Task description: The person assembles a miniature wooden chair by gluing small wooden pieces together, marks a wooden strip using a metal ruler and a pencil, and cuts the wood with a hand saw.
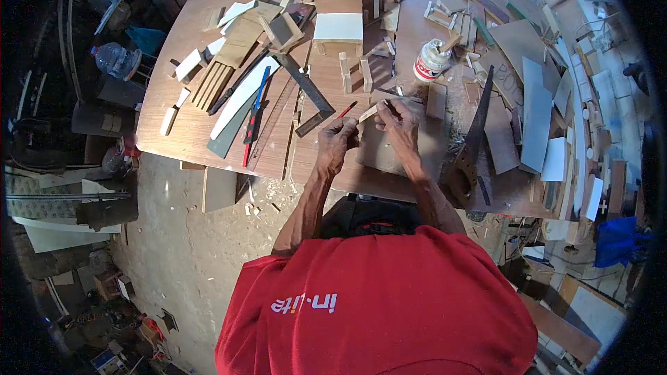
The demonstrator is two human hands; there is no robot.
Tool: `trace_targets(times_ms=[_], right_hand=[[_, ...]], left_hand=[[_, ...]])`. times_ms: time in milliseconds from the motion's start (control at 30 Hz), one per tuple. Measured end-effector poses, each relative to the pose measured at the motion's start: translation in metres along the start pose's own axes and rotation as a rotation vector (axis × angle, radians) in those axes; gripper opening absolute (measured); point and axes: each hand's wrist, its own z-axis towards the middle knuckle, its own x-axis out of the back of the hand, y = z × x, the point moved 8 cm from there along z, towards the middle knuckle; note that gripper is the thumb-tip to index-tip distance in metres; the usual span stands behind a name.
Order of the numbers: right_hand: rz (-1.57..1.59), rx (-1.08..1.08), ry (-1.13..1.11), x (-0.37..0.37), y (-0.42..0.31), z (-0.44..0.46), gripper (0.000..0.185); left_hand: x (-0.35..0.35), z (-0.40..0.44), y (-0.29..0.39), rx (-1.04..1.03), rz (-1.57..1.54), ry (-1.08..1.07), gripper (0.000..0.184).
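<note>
Between my hands, above the near edge of the worktable, is a small pale wood strip [371, 112]. The fingers of my right hand [398, 127] are closed around its upper end. My left hand [338, 143] is curled at the strip's lower end, its fingertips partly hidden. A red pencil [347, 110] shows just above my left hand; whether it touches the fingers I cannot tell. Below my hands lies a flat board [389, 149]. A carpenter's square [314, 97] lies left of my left hand, and a handsaw [474, 135] lies right of my right forearm.
An open glue jar [431, 64] stands beyond my right hand. Small wooden box assemblies [338, 26] stand at the table's middle and back. A utility knife [251, 125] and a clear ruler [272, 119] lie left. Boards and offcuts [533, 114] crowd the right side.
</note>
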Motion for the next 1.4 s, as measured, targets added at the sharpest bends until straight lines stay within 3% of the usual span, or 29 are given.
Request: trace_targets(times_ms=[67,133,267,433,700,800,1167,1267,1333,1367,1400], right_hand=[[-0.041,-0.017,0.014,0.001,0.012,0.008,0.035],[0.183,-0.052,-0.008,-0.007,0.023,0.011,0.035],[0.235,-0.139,0.024,-0.015,0.035,0.021,0.029],[0.333,-0.282,-0.021,-0.025,0.067,0.041,0.023],[0.347,-0.329,-0.070,-0.031,0.078,0.056,0.030],[0.308,-0.320,-0.066,-0.031,0.079,0.059,0.029],[0.338,-0.346,-0.098,-0.031,0.074,0.060,0.026],[0.253,-0.308,-0.077,-0.021,0.074,0.065,0.025],[-0.191,-0.209,-0.063,-0.005,0.061,0.076,0.027],[-0.190,-0.208,-0.064,-0.002,0.066,0.080,0.027],[-0.379,0.062,0.028,0.005,0.053,0.086,0.031]], left_hand=[[0.002,0.005,0.002,-0.030,0.055,0.017,0.020],[0.008,0.011,0.007,-0.156,0.033,0.076,0.017],[0.023,0.025,0.007,-0.167,0.014,0.172,0.014],[0.028,0.038,0.013,-0.205,0.023,0.227,0.023],[0.042,0.071,0.022,-0.302,0.191,0.098,0.026],[0.046,0.073,0.027,-0.363,0.220,0.139,0.025],[0.046,0.083,0.025,-0.281,0.132,0.075,0.024],[0.044,0.083,0.028,-0.270,0.068,0.047,0.024],[0.042,0.081,0.030,-0.259,0.058,0.047,0.023],[0.042,0.080,0.031,-0.249,0.085,0.062,0.023],[0.042,0.080,0.032,-0.240,0.112,0.076,0.022]])
